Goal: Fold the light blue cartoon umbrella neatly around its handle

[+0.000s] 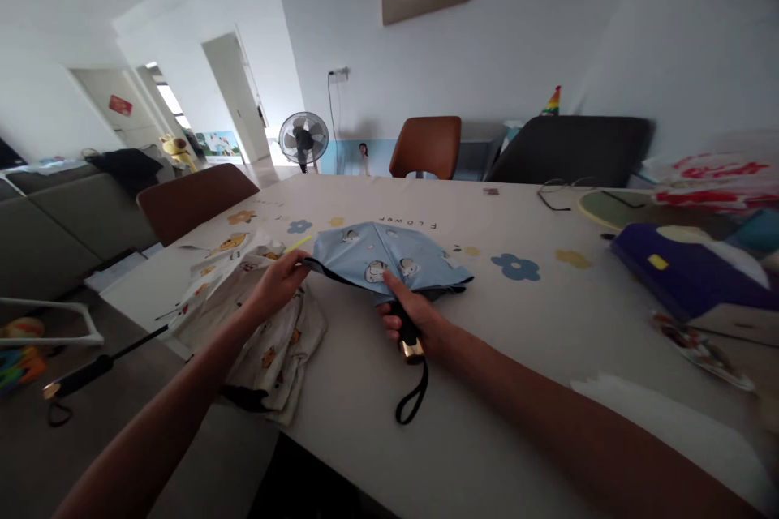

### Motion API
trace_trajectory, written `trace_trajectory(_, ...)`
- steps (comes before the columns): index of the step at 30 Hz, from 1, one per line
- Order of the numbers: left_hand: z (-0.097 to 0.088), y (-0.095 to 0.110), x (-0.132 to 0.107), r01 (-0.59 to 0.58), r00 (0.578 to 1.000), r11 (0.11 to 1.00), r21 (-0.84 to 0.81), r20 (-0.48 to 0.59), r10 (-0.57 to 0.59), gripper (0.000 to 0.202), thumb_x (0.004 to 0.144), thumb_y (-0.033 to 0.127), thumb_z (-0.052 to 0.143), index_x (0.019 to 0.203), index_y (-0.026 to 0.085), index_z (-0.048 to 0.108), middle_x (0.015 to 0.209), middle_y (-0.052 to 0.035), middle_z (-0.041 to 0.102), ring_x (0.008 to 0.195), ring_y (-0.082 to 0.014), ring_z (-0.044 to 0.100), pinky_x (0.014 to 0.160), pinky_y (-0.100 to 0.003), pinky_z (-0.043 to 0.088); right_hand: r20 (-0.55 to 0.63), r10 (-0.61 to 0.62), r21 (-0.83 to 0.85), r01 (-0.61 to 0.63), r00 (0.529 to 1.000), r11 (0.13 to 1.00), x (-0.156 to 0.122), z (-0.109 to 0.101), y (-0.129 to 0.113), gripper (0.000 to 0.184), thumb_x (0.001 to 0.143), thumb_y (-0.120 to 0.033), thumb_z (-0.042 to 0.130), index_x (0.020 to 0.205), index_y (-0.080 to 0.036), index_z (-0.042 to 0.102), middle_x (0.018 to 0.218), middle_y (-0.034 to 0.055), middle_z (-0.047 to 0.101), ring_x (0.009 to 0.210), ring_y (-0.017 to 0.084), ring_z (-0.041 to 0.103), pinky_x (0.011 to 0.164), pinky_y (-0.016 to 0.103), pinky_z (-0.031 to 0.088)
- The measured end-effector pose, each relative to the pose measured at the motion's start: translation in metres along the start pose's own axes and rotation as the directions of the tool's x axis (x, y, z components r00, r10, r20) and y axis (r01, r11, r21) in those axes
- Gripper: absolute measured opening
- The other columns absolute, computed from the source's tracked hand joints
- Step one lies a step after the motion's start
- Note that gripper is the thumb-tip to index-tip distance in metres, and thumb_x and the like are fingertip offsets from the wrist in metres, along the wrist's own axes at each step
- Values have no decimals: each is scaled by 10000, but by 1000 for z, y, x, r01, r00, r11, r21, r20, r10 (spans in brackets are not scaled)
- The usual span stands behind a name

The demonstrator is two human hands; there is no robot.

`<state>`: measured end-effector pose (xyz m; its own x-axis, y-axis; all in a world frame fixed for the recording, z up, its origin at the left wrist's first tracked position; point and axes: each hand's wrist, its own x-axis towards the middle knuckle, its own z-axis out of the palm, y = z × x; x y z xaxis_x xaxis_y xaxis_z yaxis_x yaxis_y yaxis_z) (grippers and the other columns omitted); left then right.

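Observation:
A light blue folding umbrella (pixel 365 247) with cartoon prints lies partly folded above the table, its black handle pointing toward me. My right hand (pixel 419 316) is closed around that handle, with the thumb against the blue fabric; a black wrist loop hangs below the gold end. At the canopy's left edge, my left hand (pixel 283 280) pinches the fabric between its fingers. Under and beside my left arm lies a second umbrella (pixel 283 357), cream with bear prints. Its canopy is loose and crumpled, and its black shaft and handle stick out past the table's left edge.
A white table (pixel 487 381) with flower prints spans the middle. On its right are a purple box (pixel 687 272), eyeglasses (pixel 557 199) and a red-and-white plastic bag (pixel 718 178). Chairs stand around it, including a brown one (pixel 426 146) at the back. Behind is a fan (pixel 303 138).

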<state>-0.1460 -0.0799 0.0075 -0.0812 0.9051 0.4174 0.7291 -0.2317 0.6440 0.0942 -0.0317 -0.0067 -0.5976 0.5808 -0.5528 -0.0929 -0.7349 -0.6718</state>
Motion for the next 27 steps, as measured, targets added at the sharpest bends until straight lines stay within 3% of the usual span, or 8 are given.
trace_trajectory(9, -9, -4, -16, -82, 989, 992, -98, 112, 93, 132, 778, 176, 456, 867, 178, 555, 997, -63, 634, 1023, -169, 564, 928, -334, 416, 44, 23, -13, -22, 999, 1000, -4, 1, -2, 245, 829, -317, 512, 658, -171, 415, 439, -69, 397, 293, 40, 347, 293, 163, 361)
trace_trajectory(14, -10, -9, -18, -74, 982, 995, -69, 167, 85, 204, 748, 121, 443, 892, 188, 571, 1015, -51, 626, 1032, -172, 555, 936, -339, 409, 45, 79, -83, -75, 996, 994, -4, 0, -2, 270, 819, -336, 492, 616, -174, 419, 376, -61, 380, 296, 66, 383, 287, 165, 345)
trace_trajectory(19, -11, -11, -21, -74, 975, 996, -57, 204, 84, 260, 742, 93, 412, 918, 188, 577, 1015, -44, 621, 1016, -159, 554, 936, -336, 408, 2, 72, -151, -71, 997, 986, -14, 7, -5, 227, 832, -326, 463, 713, -138, 512, 367, -43, 424, 293, 80, 400, 271, 163, 313)
trace_trajectory(27, -9, -8, -20, -53, 977, 996, -67, 204, 66, 273, 722, 97, 413, 910, 192, 587, 1008, -40, 633, 1012, -163, 563, 932, -341, 414, 24, 63, -120, -60, 998, 991, -10, 5, -2, 215, 829, -304, 460, 705, -136, 514, 352, -50, 407, 295, 71, 393, 307, 156, 338)
